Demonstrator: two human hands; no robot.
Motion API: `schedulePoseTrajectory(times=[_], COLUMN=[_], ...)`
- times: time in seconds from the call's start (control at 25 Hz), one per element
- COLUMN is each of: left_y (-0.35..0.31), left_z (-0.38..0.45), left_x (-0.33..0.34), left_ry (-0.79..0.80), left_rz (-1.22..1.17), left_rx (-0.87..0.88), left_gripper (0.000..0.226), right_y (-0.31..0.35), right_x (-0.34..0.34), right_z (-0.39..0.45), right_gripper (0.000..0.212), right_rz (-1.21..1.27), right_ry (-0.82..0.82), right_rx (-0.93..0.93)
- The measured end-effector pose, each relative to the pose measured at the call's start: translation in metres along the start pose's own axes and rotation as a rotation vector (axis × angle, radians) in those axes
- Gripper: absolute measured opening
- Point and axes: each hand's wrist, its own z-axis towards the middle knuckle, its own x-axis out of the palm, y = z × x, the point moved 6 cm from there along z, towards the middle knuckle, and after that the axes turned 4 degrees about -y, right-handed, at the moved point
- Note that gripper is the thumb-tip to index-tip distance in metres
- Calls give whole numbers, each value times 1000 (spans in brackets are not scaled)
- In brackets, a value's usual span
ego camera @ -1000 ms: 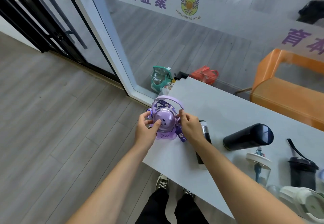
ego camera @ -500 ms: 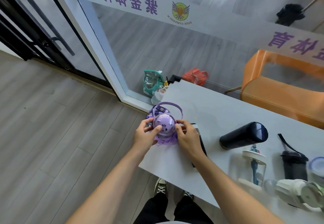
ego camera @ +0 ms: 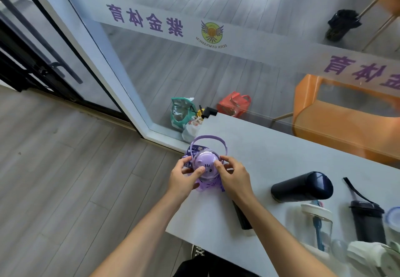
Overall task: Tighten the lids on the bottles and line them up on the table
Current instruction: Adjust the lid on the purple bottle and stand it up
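Note:
A purple bottle [ego camera: 206, 164] with a domed lid and an arched handle stands upright at the left corner of the grey table [ego camera: 266, 151]. My left hand [ego camera: 184, 178] grips its left side, thumb on the dome. My right hand [ego camera: 232, 177] holds its right side, fingers on the lid. A dark navy flask [ego camera: 303, 186] lies on its side to the right. Under my right forearm a slim black bottle [ego camera: 242, 218] lies flat. A clear bottle with a white lid [ego camera: 316, 224] and a black cup with a strap [ego camera: 368, 222] stand near the right edge.
A pale green and white bottle [ego camera: 372, 255] lies at the lower right. Behind the table runs a glass wall with purple lettering; bags [ego camera: 184, 112] and an orange chair [ego camera: 346, 122] sit beyond it. The table's near edge drops to a grey wood floor, with my shoes below.
Both hands have stayed on the purple bottle, and my fingers have shifted round its domed lid. The camera has tilted, so the whole scene sits a little lower in view.

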Motion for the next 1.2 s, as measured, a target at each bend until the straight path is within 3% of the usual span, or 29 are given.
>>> schedulePoseTrajectory(times=[0.48, 0.68, 1.2], left_y=[-101, -154, -86], left_z=[97, 120, 103], left_x=[80, 91, 66], left_ry=[94, 93, 38], left_rz=[34, 54, 103], left_rx=[97, 213, 81], left_gripper=[44, 54, 50], right_y=[41, 74, 34], right_x=[-35, -49, -17], right_z=[125, 156, 118], right_gripper=[41, 42, 43], right_rz=[78, 159, 82], right_ry=[-170, -222, -153], right_rx=[-21, -90, 9])
